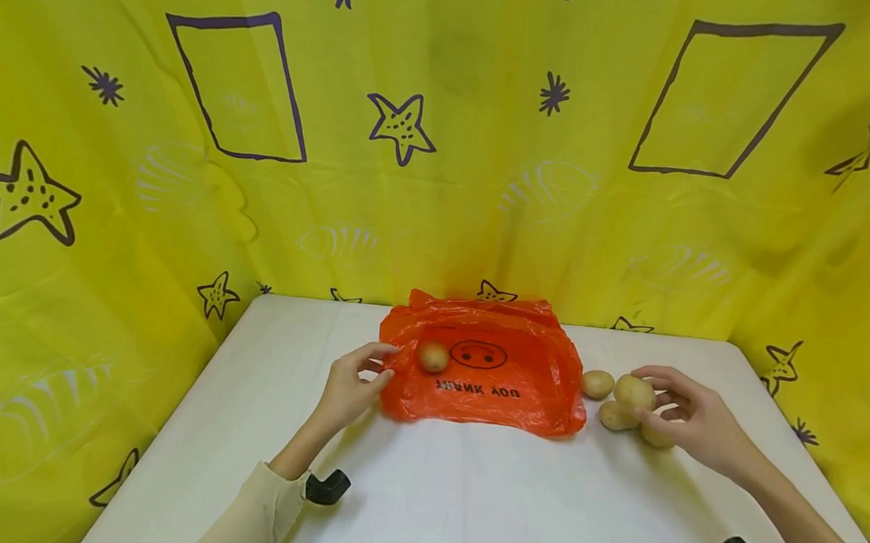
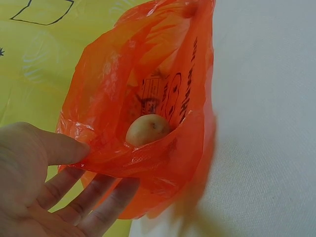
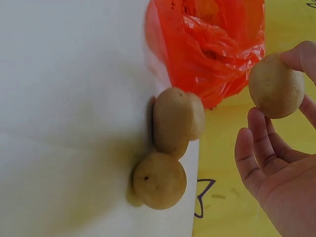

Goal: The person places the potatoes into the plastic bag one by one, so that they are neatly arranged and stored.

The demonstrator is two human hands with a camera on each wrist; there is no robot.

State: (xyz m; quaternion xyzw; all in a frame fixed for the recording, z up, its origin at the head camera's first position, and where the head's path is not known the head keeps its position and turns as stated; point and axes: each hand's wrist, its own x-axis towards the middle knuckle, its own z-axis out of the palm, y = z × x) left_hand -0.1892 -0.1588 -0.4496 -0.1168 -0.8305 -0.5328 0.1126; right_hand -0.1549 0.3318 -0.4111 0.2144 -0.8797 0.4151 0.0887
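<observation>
A red plastic bag (image 1: 540, 384) printed with a pig face and THANK YOU lies on the table with its mouth spread. Inside it, toward the left, sits one potato (image 2: 147, 130). My left hand (image 1: 351, 384) pinches the bag's left edge between thumb and fingers; in the left wrist view the fingers show behind the red film. Right of the bag, my right hand (image 1: 696, 416) holds a potato (image 3: 276, 86) between thumb and fingers. Below and beside that hand, several potatoes (image 3: 159, 180) rest close together on the table, one near the bag's right edge.
The table (image 1: 409, 491) has a white cover. A yellow curtain (image 1: 453, 207) with dark starfish drawings hangs behind it and along both sides. Each wrist carries a small black camera (image 1: 328, 487).
</observation>
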